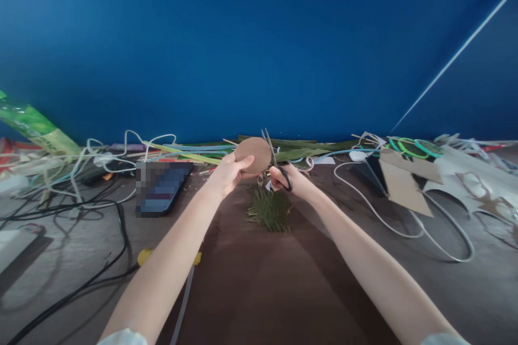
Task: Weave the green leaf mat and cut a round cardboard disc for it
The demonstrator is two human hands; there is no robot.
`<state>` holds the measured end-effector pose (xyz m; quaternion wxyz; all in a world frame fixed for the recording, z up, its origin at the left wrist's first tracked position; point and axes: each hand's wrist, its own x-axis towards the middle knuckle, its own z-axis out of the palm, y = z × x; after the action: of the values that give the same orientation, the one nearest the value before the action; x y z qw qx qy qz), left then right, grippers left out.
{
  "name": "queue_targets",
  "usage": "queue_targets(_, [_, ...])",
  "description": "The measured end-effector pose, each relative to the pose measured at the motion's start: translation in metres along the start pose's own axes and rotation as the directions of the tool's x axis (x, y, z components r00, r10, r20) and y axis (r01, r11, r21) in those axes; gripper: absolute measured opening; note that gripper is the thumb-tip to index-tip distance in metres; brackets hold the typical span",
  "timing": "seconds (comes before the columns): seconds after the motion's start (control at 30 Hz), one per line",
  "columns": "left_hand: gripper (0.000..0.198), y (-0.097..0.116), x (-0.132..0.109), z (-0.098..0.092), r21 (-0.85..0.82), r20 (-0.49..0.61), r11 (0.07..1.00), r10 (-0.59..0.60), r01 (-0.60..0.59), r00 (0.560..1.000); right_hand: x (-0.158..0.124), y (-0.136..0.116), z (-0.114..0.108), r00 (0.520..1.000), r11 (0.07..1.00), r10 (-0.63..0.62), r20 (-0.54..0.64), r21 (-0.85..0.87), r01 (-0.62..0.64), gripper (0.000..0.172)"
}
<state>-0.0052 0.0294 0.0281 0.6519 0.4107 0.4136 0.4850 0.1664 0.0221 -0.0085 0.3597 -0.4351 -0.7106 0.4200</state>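
Between thumb and fingers, my left hand (230, 173) grips a round brown cardboard disc (256, 154), tilted up toward me. My right hand (292, 179) has its fingers in the dark handles of a pair of scissors (270, 145). The scissor blades point up along the right edge of the disc and stand slightly apart. Whether they touch the cardboard I cannot tell. Below both hands, a dark green woven mat of leaf strips (270, 210) lies on the brown tabletop (259, 285).
A phone or tablet (164, 191) lies left, near tangled white and black cables (121, 226). Long green leaves (324, 148) run along the blue wall (259, 48). At right are cardboard offcuts (404, 183), green rings (408, 146) and a white cable (376, 223). A green package (36, 124) leans far left.
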Motion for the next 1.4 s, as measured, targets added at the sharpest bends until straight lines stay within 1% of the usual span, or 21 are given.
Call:
queue_targets(0.1, [0.036,0.000,0.000,0.000,0.005,-0.012,1.000,0.004,-0.004,1.000,0.001,0.004,0.000,1.000,0.999,-0.003,-0.013,-0.036,0.002,0.065])
queue_targets(0.2, [0.036,0.001,-0.001,0.001,0.017,-0.018,1.000,0.002,-0.002,1.000,0.001,0.006,-0.001,1.000,0.998,0.000,-0.001,-0.062,0.000,0.063])
queue_targets(0.4, [0.039,0.005,-0.001,-0.003,0.054,0.006,0.999,0.006,-0.007,1.000,0.000,0.002,-0.006,0.992,0.998,-0.070,0.105,0.015,0.069,0.069])
queue_targets(0.5, [0.039,0.006,-0.002,-0.004,0.081,0.025,0.997,-0.017,0.015,1.000,-0.001,0.001,-0.006,0.986,0.998,-0.054,0.158,0.048,0.047,0.068])
queue_targets(0.63, [0.041,0.005,-0.001,-0.004,0.119,0.054,0.992,-0.043,0.036,0.998,-0.001,0.000,-0.006,0.983,0.998,-0.026,0.179,0.060,0.016,0.069])
queue_targets(0.73, [0.041,0.004,-0.001,-0.006,0.151,0.065,0.988,-0.036,0.026,0.997,-0.001,0.002,-0.005,0.985,0.999,-0.012,0.173,0.046,0.004,0.070])
queue_targets(0.93, [0.040,0.006,-0.001,-0.007,0.181,0.049,0.983,-0.028,0.018,0.998,-0.001,0.002,-0.004,0.995,0.999,0.033,0.093,-0.039,-0.030,0.071])
queue_targets(1.17, [0.043,0.006,-0.001,-0.008,0.201,0.035,0.979,-0.020,0.012,0.999,0.001,0.010,-0.004,0.997,0.994,0.026,0.069,-0.108,-0.019,0.068])
queue_targets(1.33, [0.044,0.005,-0.001,-0.008,0.234,-0.001,0.971,0.040,-0.039,0.999,0.002,0.017,-0.003,0.999,0.994,0.011,0.042,-0.108,-0.006,0.066])
queue_targets(1.4, [0.046,0.003,0.001,-0.009,0.255,-0.031,0.964,0.085,-0.074,0.996,0.002,0.018,-0.003,1.000,0.994,0.012,0.021,-0.112,-0.009,0.065])
